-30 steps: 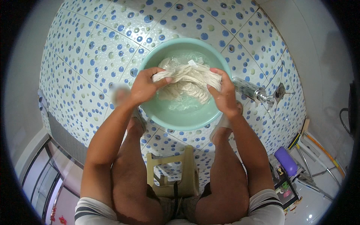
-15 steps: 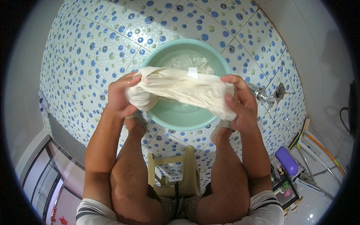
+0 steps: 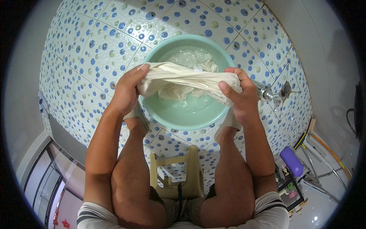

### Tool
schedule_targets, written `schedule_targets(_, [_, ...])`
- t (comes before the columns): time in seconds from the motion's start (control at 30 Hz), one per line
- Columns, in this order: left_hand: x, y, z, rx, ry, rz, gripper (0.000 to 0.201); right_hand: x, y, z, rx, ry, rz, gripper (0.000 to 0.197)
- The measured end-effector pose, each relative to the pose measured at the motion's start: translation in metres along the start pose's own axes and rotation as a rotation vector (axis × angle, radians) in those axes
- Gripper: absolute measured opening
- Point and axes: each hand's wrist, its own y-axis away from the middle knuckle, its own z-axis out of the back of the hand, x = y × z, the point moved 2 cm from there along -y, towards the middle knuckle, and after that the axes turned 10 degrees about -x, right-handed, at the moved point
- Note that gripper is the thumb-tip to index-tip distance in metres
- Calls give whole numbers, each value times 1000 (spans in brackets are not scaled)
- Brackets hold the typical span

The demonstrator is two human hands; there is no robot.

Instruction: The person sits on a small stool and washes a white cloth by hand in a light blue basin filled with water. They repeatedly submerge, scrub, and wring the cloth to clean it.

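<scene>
Above the green basin [image 3: 183,114], both hands gripped a wet cream cloth [image 3: 187,80], left hand [image 3: 127,91] and right hand [image 3: 238,95] with fingers closed on its ends. Wringing too far sideways could probably spill water onto the dotted tile floor [image 3: 95,45].

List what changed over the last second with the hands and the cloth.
Both hands, left hand and right hand, lifted the white cloth out of the green basin and pulled it taut, moving apart. Both kept their grip; basin, stool and spotted tile floor stayed put.
</scene>
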Motion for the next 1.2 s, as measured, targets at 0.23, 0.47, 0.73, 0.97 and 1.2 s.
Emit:
schedule_targets(0.23, [6,-3,1,-127,-413,-486,43,-4,-9,-2,36,450,20,43])
schedule_targets(0.47, [2,5,-8,5,-275,-372,38,-11,-3,3,-32,213,116,35])
schedule_targets(0.73, [3,7,-9,-50,78,-196,42,-17,2,1,198,-254,2,30])
schedule_targets(0.97, [-2,14,-11,-23,113,-191,42,-7,8,-1,226,-310,2,29])
schedule_targets(1.2, [0,18,-22,81,-103,-233,69,-7,10,-4,256,-341,-52,29])
